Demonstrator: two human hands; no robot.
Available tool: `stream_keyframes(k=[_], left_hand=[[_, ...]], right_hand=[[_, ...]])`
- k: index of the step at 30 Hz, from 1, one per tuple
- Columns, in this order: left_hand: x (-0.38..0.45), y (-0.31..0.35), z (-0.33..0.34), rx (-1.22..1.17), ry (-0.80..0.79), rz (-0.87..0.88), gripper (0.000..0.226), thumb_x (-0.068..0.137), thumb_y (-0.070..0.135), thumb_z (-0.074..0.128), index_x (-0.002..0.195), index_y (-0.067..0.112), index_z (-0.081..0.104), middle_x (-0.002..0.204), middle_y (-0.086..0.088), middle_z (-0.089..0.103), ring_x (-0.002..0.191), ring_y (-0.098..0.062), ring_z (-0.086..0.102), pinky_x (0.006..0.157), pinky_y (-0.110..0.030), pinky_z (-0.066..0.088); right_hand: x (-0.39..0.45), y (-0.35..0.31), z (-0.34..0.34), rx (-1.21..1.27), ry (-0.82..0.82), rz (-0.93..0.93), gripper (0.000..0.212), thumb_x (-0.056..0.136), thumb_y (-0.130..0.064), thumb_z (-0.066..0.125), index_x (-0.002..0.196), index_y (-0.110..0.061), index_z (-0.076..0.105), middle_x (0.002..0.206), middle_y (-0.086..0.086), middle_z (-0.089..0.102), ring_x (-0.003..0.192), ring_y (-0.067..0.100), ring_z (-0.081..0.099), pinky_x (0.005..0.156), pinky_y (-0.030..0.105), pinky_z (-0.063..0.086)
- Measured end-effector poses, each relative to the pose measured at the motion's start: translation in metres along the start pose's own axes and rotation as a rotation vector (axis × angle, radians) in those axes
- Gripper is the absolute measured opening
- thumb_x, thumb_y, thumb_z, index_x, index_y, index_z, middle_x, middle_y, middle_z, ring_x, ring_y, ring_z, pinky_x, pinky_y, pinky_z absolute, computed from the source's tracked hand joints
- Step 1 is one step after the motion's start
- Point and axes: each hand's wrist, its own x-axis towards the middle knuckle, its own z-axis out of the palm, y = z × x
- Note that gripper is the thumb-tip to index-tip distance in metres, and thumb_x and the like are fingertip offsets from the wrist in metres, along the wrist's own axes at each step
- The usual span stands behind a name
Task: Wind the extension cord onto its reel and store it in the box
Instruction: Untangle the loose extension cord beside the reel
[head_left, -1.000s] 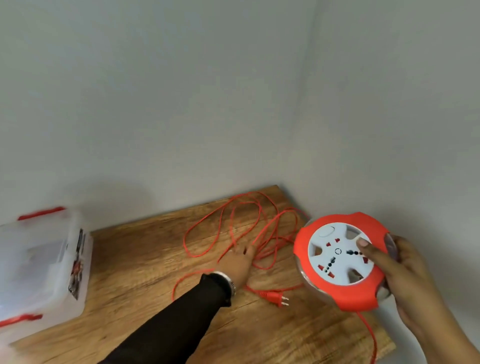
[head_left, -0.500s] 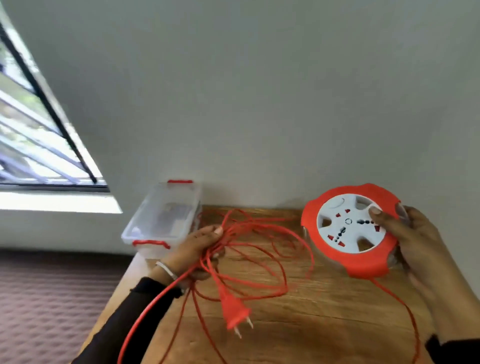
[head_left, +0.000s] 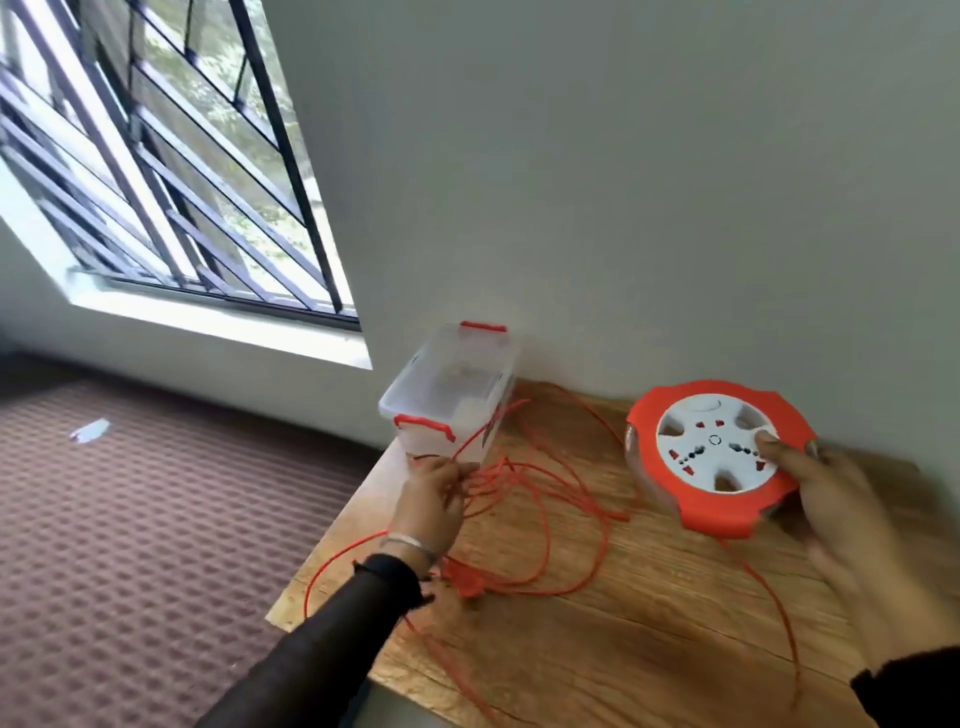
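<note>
Cord (head_left: 540, 499), thin and orange, sprawls in loose loops over my grainy wooden table (head_left: 649, 639); my left hand (head_left: 434, 499) clutches several strands, my right hand (head_left: 831, 499) grips the round reel (head_left: 719, 457) beside the clear plastic box (head_left: 449, 395).

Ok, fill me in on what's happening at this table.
A person is tidying up an orange extension cord. The right hand holds the round orange and white reel tilted up above the wooden table, thumb on its socket face. The left hand grips a bunch of cord loops near the clear plastic box with red latches, which is at the table's far left corner. Most of the cord lies loose on the table, and one loop hangs over the edge.
</note>
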Motion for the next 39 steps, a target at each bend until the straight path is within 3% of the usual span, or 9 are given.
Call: stream_keyframes(k=[3, 6, 10, 17, 22, 27, 32, 37, 39], left_hand=[[-0.03, -0.002, 0.027, 0.478, -0.074, -0.08, 0.061, 0.09, 0.025, 0.039, 0.147, 0.032, 0.02, 0.159, -0.012, 0.002, 0.143, -0.035, 0.019, 0.11, -0.05, 0.027], [-0.067, 0.014, 0.046, 0.539, -0.078, -0.089, 0.086, 0.08, 0.029, 0.037, 0.148, 0.017, -0.014, 0.15, -0.013, -0.035, 0.142, -0.039, -0.022, 0.11, -0.063, -0.005], [-0.116, 0.021, 0.071, 0.545, -0.139, 0.312, 0.099, 0.067, 0.048, 0.051, 0.15, 0.01, 0.014, 0.158, -0.021, 0.003, 0.144, -0.043, -0.004, 0.111, -0.057, 0.001], [-0.134, 0.028, 0.111, 0.608, -0.528, 0.935, 0.09, 0.074, 0.074, 0.039, 0.147, 0.023, 0.024, 0.155, -0.011, 0.025, 0.144, -0.034, 0.014, 0.105, -0.053, 0.019], [-0.128, 0.042, 0.136, 0.61, -0.598, 1.338, 0.066, 0.087, 0.064, 0.021, 0.144, 0.031, 0.027, 0.153, -0.002, 0.031, 0.147, -0.03, 0.01, 0.111, -0.062, 0.009], [-0.079, 0.035, 0.156, 0.622, -0.665, 1.177, 0.064, 0.086, 0.06, 0.033, 0.139, 0.025, 0.038, 0.146, -0.011, 0.043, 0.139, -0.035, 0.032, 0.106, -0.063, 0.029], [0.005, 0.035, 0.157, 0.831, -0.657, 1.007, 0.057, 0.089, 0.029, 0.026, 0.135, 0.0, 0.044, 0.141, -0.025, 0.044, 0.135, -0.04, 0.037, 0.111, -0.053, 0.032], [0.083, 0.058, 0.174, 1.088, -0.603, 0.871, 0.062, 0.089, 0.029, 0.053, 0.132, -0.014, 0.04, 0.141, -0.035, 0.037, 0.137, -0.042, 0.032, 0.117, -0.046, 0.022], [0.094, 0.07, 0.18, 1.08, -0.643, 0.794, 0.05, 0.096, 0.016, 0.039, 0.136, -0.013, 0.033, 0.148, -0.032, 0.028, 0.142, -0.04, 0.021, 0.119, -0.046, 0.009]], right_hand=[[0.003, 0.024, 0.0, -0.011, 0.035, 0.044, 0.033, 0.086, -0.018, 0.066, 0.116, -0.006, 0.059, 0.091, 0.009, 0.069, 0.071, 0.022, 0.065, 0.053, 0.029, 0.052], [0.004, 0.046, -0.005, -0.022, 0.088, 0.068, 0.024, 0.085, -0.014, 0.067, 0.107, -0.007, 0.061, 0.092, 0.011, 0.068, 0.067, 0.018, 0.065, 0.051, 0.027, 0.054], [0.007, 0.064, -0.009, -0.025, 0.132, 0.1, 0.011, 0.084, -0.011, 0.067, 0.095, -0.013, 0.066, 0.091, 0.007, 0.071, 0.067, 0.013, 0.068, 0.067, 0.033, 0.055], [0.02, 0.054, 0.005, 0.11, 0.213, 0.138, 0.023, 0.082, -0.014, 0.07, 0.103, -0.007, 0.064, 0.057, -0.006, 0.07, 0.045, 0.004, 0.062, 0.043, 0.017, 0.045], [0.035, 0.015, 0.017, 0.203, 0.257, 0.093, 0.049, 0.08, -0.013, 0.07, 0.125, -0.003, 0.052, 0.085, 0.006, 0.068, 0.057, 0.012, 0.065, 0.046, 0.021, 0.047], [0.04, -0.019, 0.013, 0.304, 0.33, 0.0, 0.063, 0.075, -0.006, 0.071, 0.129, -0.017, 0.042, 0.111, 0.006, 0.063, 0.08, 0.018, 0.064, 0.044, 0.022, 0.049], [0.028, -0.012, -0.024, 0.359, 0.341, 0.001, 0.055, 0.082, -0.008, 0.067, 0.127, -0.027, 0.041, 0.111, 0.003, 0.062, 0.094, 0.024, 0.065, 0.07, 0.045, 0.058], [0.006, 0.041, -0.051, 0.346, 0.496, 0.123, 0.046, 0.085, -0.024, 0.067, 0.127, -0.021, 0.049, 0.118, 0.004, 0.066, 0.098, 0.021, 0.066, 0.062, 0.031, 0.055], [-0.004, 0.066, -0.054, 0.34, 0.519, 0.187, 0.05, 0.082, -0.022, 0.068, 0.129, -0.017, 0.051, 0.118, 0.008, 0.067, 0.088, 0.018, 0.067, 0.055, 0.026, 0.053]])
